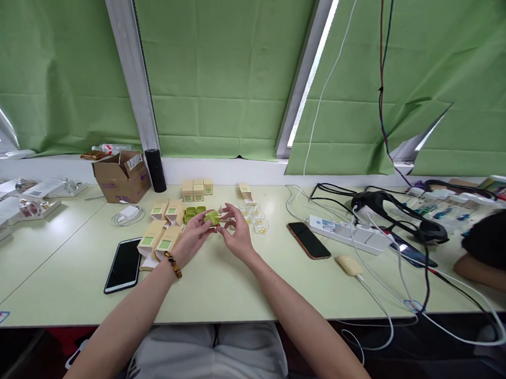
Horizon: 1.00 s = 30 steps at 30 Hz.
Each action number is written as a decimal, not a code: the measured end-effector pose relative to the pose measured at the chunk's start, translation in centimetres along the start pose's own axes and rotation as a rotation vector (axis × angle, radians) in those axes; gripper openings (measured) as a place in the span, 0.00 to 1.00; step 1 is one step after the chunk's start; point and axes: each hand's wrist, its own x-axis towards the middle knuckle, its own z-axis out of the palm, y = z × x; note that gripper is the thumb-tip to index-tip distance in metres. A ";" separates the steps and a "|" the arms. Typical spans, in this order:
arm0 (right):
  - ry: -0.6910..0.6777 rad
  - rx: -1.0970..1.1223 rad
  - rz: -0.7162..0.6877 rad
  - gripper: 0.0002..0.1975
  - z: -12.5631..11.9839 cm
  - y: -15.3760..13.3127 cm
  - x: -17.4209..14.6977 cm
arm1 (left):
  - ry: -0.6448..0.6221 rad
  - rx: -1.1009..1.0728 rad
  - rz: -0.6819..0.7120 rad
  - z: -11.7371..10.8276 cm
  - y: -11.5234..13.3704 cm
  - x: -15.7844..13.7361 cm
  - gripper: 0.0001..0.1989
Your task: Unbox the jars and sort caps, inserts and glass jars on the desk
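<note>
Holding a small green jar (212,217) between both hands, just above the table (230,285) and near its middle: left hand (193,235) cupped under and around it, fingers closed on its near side; right hand (237,232) pinching narrow at its right edge, perhaps at the lid, though too small to tell. Wearing a bead bracelet (173,264) on the left wrist. Lying just beyond the hands, a few more green jars (194,211); left of them, cream cartons (161,229), some standing, some flat near the phone (124,264). Standing further off by the window sill, three closed cartons (197,189) in a row. Sitting right of the hands, clear little tubs (257,219) with something yellow inside. Judging by this: some cartons apparently done and set at the far side, several jars and flat cartons left to deal with, so likely early to midway. Resting far right, another person's arm (481,272), apart from the work, beside a power strip (353,233) and tangled cables.
</note>
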 end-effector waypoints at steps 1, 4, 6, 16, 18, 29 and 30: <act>0.012 0.009 0.015 0.33 -0.2 -0.1 0.0 | -0.031 -0.044 -0.011 0.1 0.3 -0.2 0.24; -0.019 -0.018 0.028 0.27 -0.8 -0.6 0.0 | -0.108 -0.096 -0.051 0.6 0.9 -0.6 0.20; -0.044 -0.012 0.044 0.24 -0.9 -0.8 0.0 | -0.136 -0.105 -0.067 0.8 0.9 -0.7 0.19; -0.071 0.314 0.145 0.20 -0.4 -1.3 -0.2 | -0.079 0.042 -0.095 0.6 -0.6 -0.9 0.20; -0.052 0.285 0.101 0.20 -0.7 -1.5 -0.2 | 0.015 0.156 -0.044 0.5 -0.6 -0.7 0.21; -0.026 -0.111 -0.161 0.22 -0.5 -1.4 -0.7 | 0.014 0.011 -0.021 0.7 -0.3 -0.7 0.14; -0.035 -0.110 -0.162 0.23 -0.4 -1.4 -0.8 | 0.014 -0.012 -0.039 0.7 -0.4 -0.6 0.13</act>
